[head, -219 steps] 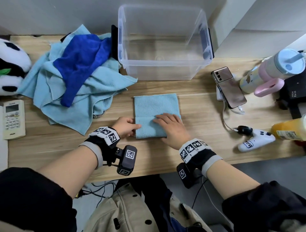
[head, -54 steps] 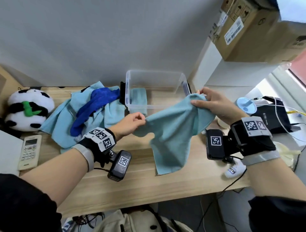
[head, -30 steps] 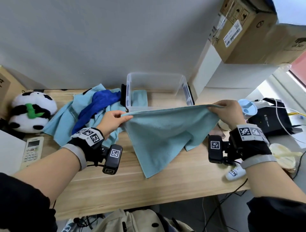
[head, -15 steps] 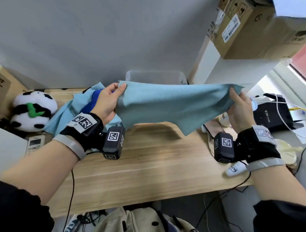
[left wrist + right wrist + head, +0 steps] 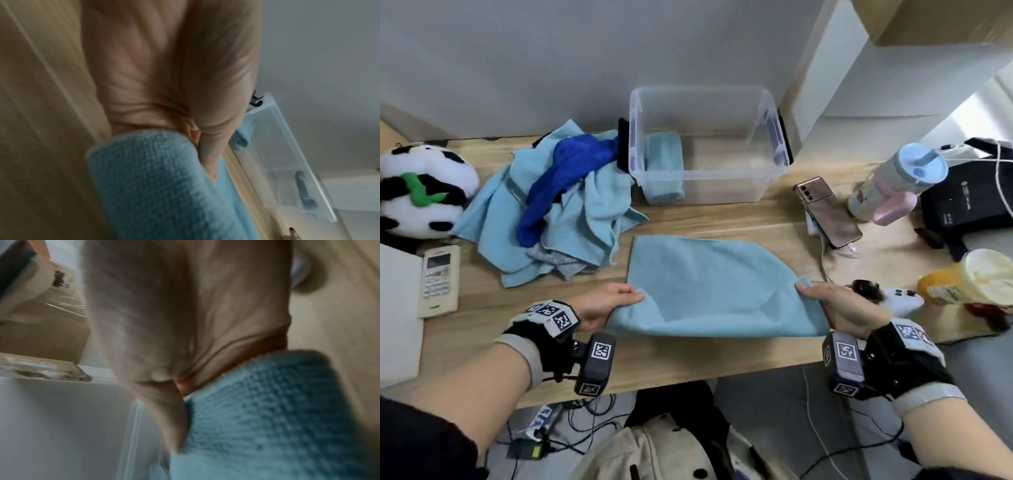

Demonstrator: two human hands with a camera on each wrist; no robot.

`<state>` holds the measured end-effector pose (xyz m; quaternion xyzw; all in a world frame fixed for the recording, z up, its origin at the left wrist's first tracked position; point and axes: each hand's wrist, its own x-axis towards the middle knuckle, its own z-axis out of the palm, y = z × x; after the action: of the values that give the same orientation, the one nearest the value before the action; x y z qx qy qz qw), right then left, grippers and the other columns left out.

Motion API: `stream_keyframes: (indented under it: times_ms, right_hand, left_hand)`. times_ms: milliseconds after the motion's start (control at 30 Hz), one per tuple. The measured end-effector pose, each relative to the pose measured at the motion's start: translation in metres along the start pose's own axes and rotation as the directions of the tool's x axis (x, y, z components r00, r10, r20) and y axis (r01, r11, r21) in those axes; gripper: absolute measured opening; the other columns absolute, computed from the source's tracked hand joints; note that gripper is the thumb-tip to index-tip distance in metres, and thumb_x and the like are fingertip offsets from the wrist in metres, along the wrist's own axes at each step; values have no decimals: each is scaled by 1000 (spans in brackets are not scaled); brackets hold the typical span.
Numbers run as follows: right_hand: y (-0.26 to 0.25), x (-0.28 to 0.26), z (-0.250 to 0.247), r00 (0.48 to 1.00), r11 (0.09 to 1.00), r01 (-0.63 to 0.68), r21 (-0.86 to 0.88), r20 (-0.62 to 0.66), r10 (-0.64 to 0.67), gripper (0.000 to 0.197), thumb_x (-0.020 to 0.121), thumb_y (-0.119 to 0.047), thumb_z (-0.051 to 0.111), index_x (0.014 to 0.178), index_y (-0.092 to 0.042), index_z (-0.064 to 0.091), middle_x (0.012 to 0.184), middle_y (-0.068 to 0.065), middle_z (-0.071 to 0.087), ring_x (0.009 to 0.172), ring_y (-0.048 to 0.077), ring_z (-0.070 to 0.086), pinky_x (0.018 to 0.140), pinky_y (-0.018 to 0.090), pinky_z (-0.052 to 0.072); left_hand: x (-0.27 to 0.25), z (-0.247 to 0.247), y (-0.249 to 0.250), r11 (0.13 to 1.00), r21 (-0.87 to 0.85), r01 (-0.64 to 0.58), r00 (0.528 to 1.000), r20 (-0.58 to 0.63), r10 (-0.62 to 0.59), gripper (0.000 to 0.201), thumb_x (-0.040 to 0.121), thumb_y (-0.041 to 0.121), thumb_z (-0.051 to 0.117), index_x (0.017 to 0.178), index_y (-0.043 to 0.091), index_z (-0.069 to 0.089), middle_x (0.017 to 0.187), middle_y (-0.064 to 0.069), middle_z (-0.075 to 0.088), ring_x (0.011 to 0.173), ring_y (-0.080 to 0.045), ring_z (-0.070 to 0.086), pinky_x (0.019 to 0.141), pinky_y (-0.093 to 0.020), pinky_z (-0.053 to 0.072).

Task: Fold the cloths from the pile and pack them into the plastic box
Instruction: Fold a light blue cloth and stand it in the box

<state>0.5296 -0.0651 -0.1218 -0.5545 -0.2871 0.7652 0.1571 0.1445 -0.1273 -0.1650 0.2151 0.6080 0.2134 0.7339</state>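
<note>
A light blue cloth (image 5: 709, 284) lies spread on the wooden desk (image 5: 688, 356) in front of me, its near edge lifted. My left hand (image 5: 619, 298) pinches its near left corner (image 5: 156, 178); my right hand (image 5: 815, 294) pinches its near right corner (image 5: 277, 410). Behind it stands the clear plastic box (image 5: 767, 147), with one folded light blue cloth (image 5: 664, 164) against its left wall. The pile (image 5: 571, 219) of light blue cloths, with a dark blue cloth (image 5: 565, 171) on top, lies left of the box.
A panda plush (image 5: 417, 192) and a remote control (image 5: 440, 274) lie at the left. On the right are a phone (image 5: 825, 209), a pastel tumbler (image 5: 897, 185), a black bag (image 5: 969, 205), a white controller (image 5: 900, 301) and an orange drink cup (image 5: 969, 284).
The cloth, held stretched in the air between both hands half a second ago, now lies spread on the desk. Both hands have come down to the near edge, still holding its corners.
</note>
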Motion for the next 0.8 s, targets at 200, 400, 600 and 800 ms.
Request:
stream_keyframes:
  times_ms: [200,400,600,800]
  right_hand:
    - [26,15,-5,990,989,-117,-93,-93,109,23,92,-21,54,106,-6,63,90,7,73,75,17,70,73,32,55]
    - [25,36,-8,945,992,61,-108,-314,-92,22,97,-24,47,111,-16,61,91,-3,70,73,8,67,65,27,51]
    - [28,57,-8,876,989,58,-134,-469,-115,15,97,-25,48,97,-19,61,88,1,62,76,14,58,68,30,46]
    - [34,73,-13,743,849,-67,-524,-594,-308,29,92,-33,52,73,-12,60,75,3,57,80,20,51,68,30,35]
  left_hand:
    - [11,1,-12,999,33,-38,995,-96,41,12,93,13,52,96,8,63,89,-6,68,68,-5,68,62,-18,55]
    - [25,-1,9,969,80,-235,867,-433,246,8,87,31,62,89,24,66,102,0,67,98,-18,59,86,-33,44]
    - [43,9,25,936,183,-301,779,-519,352,5,88,20,62,84,16,62,82,2,61,82,-16,57,82,-32,44]
    - [60,5,21,935,244,-258,744,-567,353,26,86,10,64,110,1,62,112,-18,64,97,-23,59,90,-36,48]
